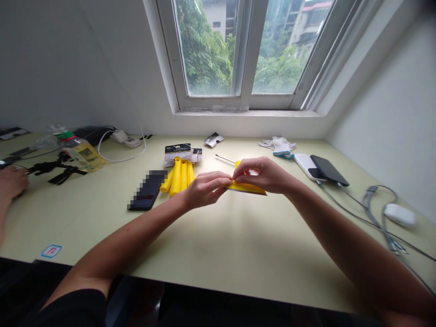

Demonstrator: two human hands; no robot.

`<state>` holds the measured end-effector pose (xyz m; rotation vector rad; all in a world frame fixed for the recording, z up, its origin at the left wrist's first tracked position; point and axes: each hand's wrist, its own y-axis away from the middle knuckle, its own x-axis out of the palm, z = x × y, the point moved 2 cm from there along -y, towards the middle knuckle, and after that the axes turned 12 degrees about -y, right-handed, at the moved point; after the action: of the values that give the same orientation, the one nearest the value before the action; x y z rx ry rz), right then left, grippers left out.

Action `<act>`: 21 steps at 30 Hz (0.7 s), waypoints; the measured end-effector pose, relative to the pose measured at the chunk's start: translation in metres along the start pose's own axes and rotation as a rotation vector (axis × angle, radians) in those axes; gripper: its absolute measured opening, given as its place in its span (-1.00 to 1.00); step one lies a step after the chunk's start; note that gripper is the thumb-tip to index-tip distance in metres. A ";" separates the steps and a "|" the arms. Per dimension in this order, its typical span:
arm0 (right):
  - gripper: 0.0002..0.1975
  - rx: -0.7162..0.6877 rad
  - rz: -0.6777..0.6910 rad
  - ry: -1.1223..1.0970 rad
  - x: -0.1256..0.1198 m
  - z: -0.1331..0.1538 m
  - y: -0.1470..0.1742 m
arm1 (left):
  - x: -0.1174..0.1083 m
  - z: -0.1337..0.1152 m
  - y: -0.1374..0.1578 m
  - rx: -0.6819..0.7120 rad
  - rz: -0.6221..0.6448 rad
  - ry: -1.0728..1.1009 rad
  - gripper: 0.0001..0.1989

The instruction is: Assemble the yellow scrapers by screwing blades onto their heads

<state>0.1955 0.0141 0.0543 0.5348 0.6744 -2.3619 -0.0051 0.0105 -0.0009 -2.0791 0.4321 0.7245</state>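
My left hand (204, 188) is closed in a pinch on the left end of a yellow scraper (250, 187) with a thin dark blade along its lower edge. My right hand (264, 175) grips the scraper from above, thumb and fingertips pinched close to the left fingertips. The scraper is held above the table, roughly level. Behind my right hand shows a thin metal shaft (225, 158), like a screwdriver's; its other end is hidden. Left of my left hand lie several yellow handles (180, 177) side by side, next to black-and-white packaging cards (177, 154).
A dark phone (147, 193) lies left of the handles. At right are power banks (329, 170), cables (368, 213) and a white case (400, 214). Gloves (279, 145) lie at the back. Another person's hand (15, 181) and a tilted bottle (80, 150) are at left.
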 end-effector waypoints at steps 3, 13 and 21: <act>-0.77 -0.003 0.006 -0.017 0.003 0.002 -0.001 | 0.000 0.000 0.000 0.004 0.001 0.019 -0.89; -0.84 -0.073 -0.033 0.174 0.006 0.001 0.001 | 0.000 0.007 0.002 -0.152 0.005 0.121 -0.85; -0.86 -0.107 -0.018 0.250 0.010 0.002 -0.001 | 0.000 0.008 0.004 -0.054 -0.003 -0.007 -0.89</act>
<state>0.1872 0.0095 0.0507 0.7877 0.9150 -2.2806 -0.0101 0.0152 -0.0070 -2.1271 0.4091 0.7489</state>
